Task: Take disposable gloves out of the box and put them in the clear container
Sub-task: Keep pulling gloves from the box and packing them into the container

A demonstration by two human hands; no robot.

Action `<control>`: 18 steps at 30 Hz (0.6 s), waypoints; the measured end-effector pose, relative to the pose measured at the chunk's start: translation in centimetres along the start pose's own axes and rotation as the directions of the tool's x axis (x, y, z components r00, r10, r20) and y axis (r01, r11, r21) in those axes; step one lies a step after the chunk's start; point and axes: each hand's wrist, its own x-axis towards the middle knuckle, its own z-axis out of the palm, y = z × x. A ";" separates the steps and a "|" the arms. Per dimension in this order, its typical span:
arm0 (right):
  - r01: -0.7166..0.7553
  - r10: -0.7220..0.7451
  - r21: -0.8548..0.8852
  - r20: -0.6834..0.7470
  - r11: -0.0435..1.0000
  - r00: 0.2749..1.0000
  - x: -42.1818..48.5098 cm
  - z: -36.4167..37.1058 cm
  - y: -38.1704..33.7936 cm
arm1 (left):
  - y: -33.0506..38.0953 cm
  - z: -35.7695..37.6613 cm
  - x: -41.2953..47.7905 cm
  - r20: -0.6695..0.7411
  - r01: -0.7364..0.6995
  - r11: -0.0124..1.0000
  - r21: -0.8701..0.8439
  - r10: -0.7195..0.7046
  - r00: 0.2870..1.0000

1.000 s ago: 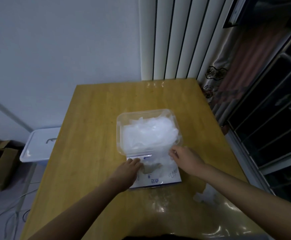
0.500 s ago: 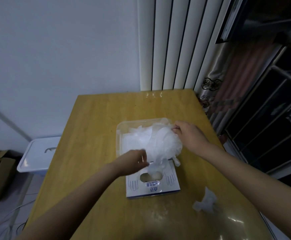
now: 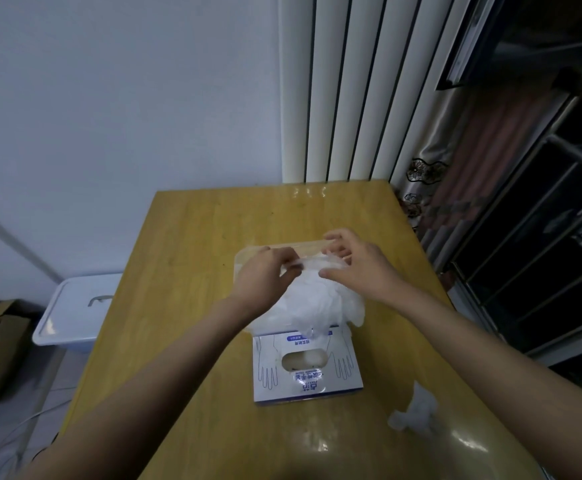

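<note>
**A:** Fig. 1, seen from beside the table [image 3: 196, 258]. Why are both hands over the far tub?

**B:** That is the clear container [image 3: 242, 258]. It touches the far edge of the box [image 3: 307, 367], which keeps the carry from slot to tub short. The gloves [image 3: 320, 306] are heaped in it above the rim, and the heap spills over the near wall onto the box top.

**A:** And the grips?

**B:** The left hand [image 3: 265, 277] pinches a fold of thin film between thumb and curled fingers, at the far side of the heap. The right hand [image 3: 360, 268] is half open, with its fingers spread and bent over the same film. The film is translucent and the light is dim, so I cannot tell whether that hand has hold of it or only touches it.

**A:** Why 2 hands for so light a thing?

**B:** My reading is that the film is limp and springy. So 1 hand anchors an edge while the other spreads it or tucks it down inside the walls.

**A:** What is left to do?

**B:** White film shows in the oval slot of the box, so the box is likely not empty. Also, 1 loose glove [image 3: 414, 412] lies on the table, right of the box and well apart from the container. I judge that it belongs in the tub too.
</note>
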 end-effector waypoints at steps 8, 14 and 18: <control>-0.166 0.160 0.188 0.045 0.968 0.986 0.6 0.5 2.5 | -2.1 -0.3 0.6 0.024 0.146 0.968 -0.206 -0.144 0.989; -0.145 0.137 0.132 0.067 0.981 0.988 1.4 0.9 2.1 | -2.5 0.3 0.2 0.059 0.129 0.978 -0.164 -0.121 0.991; -0.023 0.026 -0.036 0.085 0.999 0.996 0.8 1.6 1.1 | -1.2 0.2 0.6 0.014 0.098 0.967 -0.235 -0.098 0.995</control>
